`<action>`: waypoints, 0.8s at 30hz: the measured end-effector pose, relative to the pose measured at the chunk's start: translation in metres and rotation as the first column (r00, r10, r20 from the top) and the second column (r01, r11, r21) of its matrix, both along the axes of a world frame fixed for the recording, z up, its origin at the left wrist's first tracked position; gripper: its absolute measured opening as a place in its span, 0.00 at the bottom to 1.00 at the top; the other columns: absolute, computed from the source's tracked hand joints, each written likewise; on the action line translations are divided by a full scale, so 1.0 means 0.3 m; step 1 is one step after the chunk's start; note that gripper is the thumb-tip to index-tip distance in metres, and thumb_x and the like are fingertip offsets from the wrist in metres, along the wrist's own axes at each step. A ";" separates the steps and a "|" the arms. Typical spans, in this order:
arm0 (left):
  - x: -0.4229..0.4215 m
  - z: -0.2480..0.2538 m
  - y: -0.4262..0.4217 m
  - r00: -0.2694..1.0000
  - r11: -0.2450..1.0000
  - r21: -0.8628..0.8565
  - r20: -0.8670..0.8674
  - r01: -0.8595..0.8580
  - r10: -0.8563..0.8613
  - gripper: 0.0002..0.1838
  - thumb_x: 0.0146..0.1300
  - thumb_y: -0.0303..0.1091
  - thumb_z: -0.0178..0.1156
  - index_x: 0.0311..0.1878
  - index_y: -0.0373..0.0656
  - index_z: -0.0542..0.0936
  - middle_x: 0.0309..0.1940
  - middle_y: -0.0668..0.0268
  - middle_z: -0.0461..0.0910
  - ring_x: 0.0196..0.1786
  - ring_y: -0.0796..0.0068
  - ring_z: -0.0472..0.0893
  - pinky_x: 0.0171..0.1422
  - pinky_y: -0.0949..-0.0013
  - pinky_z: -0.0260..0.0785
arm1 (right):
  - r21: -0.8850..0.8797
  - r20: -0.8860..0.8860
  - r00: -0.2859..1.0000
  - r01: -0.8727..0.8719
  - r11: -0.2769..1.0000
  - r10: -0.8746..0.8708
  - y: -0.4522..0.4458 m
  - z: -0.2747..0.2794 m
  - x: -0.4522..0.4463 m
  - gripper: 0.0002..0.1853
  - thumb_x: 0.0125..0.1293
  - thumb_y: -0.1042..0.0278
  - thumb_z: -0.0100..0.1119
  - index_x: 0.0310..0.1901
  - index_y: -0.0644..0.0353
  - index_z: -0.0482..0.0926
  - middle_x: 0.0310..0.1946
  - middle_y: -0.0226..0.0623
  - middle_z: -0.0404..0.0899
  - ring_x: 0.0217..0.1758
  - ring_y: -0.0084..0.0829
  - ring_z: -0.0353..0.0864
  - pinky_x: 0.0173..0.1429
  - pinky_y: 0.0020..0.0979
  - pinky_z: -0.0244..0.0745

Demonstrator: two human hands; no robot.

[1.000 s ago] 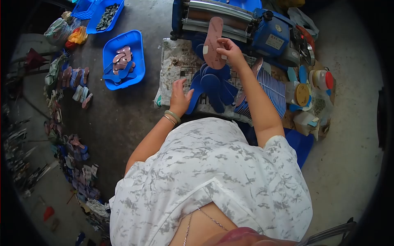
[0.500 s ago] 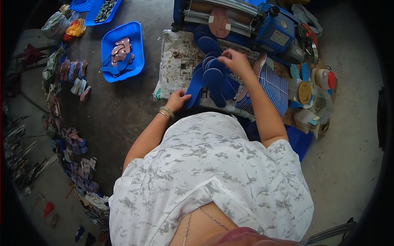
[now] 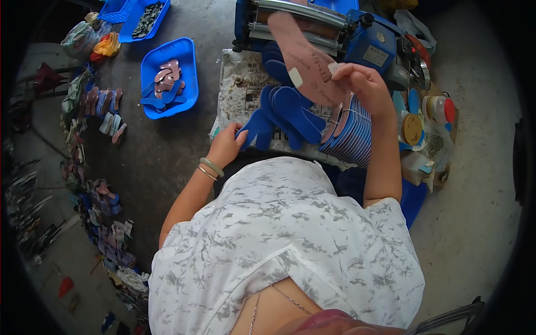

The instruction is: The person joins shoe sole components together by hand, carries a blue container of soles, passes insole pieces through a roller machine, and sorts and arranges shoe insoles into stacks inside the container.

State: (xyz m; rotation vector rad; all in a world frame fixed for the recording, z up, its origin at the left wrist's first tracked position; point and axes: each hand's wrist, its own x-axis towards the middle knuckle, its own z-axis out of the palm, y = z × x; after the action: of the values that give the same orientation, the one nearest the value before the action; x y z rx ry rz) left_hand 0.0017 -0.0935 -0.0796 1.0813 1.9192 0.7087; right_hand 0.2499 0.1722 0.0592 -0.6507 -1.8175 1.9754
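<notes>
fingers (image 3: 347,71) of right hand (image 3: 369,90) pinching flat printed pink sole (image 3: 306,56), left hand (image 3: 225,146) gripping curved blue sole (image 3: 257,126)

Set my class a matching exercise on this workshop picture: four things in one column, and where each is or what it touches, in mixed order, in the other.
Column one
1. Pink insole
2. Left hand
3. Red lid
4. Roller machine

Column two
A. On a jar
B. Beyond the printed sheet
C. Held up in the right hand
D. Gripping the end of a blue insole

Right pairs: 1-C, 2-D, 3-A, 4-B
</notes>
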 end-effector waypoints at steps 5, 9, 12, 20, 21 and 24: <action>-0.081 0.148 -0.013 0.902 0.995 0.008 -0.422 0.101 -0.088 0.15 0.69 0.40 0.58 0.46 0.36 0.77 0.32 0.56 0.82 0.31 0.69 0.82 0.37 0.63 0.74 | -0.053 0.005 0.959 0.283 0.958 -0.283 0.011 -0.272 -0.130 0.07 0.64 0.74 0.62 0.43 0.58 0.78 0.38 0.27 0.79 0.38 0.19 0.78 0.45 0.23 0.78; -0.181 0.147 -0.013 0.910 0.994 0.091 -0.405 -0.062 0.094 0.16 0.70 0.42 0.58 0.47 0.37 0.77 0.33 0.61 0.82 0.30 0.70 0.83 0.34 0.66 0.74 | -0.136 0.066 0.942 0.336 0.932 -0.329 0.043 -0.521 -0.170 0.07 0.63 0.75 0.63 0.42 0.57 0.77 0.37 0.27 0.79 0.38 0.19 0.78 0.44 0.23 0.77; -0.219 0.152 -0.008 0.934 0.926 0.233 -0.133 -0.296 0.332 0.17 0.70 0.44 0.57 0.48 0.38 0.78 0.34 0.65 0.82 0.30 0.73 0.83 0.32 0.70 0.73 | -0.180 0.059 0.917 0.398 0.899 -0.394 0.056 -0.646 -0.206 0.06 0.63 0.75 0.63 0.41 0.57 0.77 0.36 0.26 0.78 0.38 0.19 0.78 0.44 0.22 0.77; -0.184 0.269 0.094 0.706 0.857 0.075 0.606 -0.510 0.366 0.15 0.72 0.43 0.55 0.49 0.40 0.78 0.35 0.70 0.81 0.29 0.81 0.81 0.27 0.80 0.69 | 0.284 0.082 0.827 0.516 0.808 -0.556 0.155 -0.625 -0.261 0.17 0.59 0.71 0.67 0.51 0.57 0.78 0.44 0.33 0.80 0.47 0.29 0.80 0.52 0.29 0.78; -0.187 0.265 0.115 0.669 0.860 0.062 0.658 -0.507 0.347 0.16 0.72 0.43 0.55 0.48 0.39 0.78 0.35 0.69 0.81 0.29 0.81 0.81 0.27 0.80 0.69 | 0.515 0.074 0.810 0.468 0.718 -0.582 0.158 -0.584 -0.266 0.20 0.57 0.69 0.68 0.53 0.56 0.78 0.45 0.35 0.80 0.49 0.32 0.81 0.54 0.32 0.78; -0.188 0.262 0.173 0.582 0.867 0.031 0.753 -0.498 0.307 0.18 0.71 0.45 0.56 0.48 0.38 0.78 0.35 0.67 0.81 0.29 0.80 0.81 0.29 0.81 0.69 | 0.504 0.070 0.970 0.168 0.847 -0.234 0.025 -0.341 -0.240 0.26 0.55 0.66 0.70 0.58 0.53 0.78 0.54 0.38 0.79 0.59 0.37 0.77 0.59 0.34 0.74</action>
State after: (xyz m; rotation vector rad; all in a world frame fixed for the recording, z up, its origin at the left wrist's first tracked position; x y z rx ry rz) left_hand -0.0546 -0.0417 -0.0011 0.3356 1.3648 1.4258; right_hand 0.1780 0.1797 -0.0430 -0.7714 -2.1193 1.2742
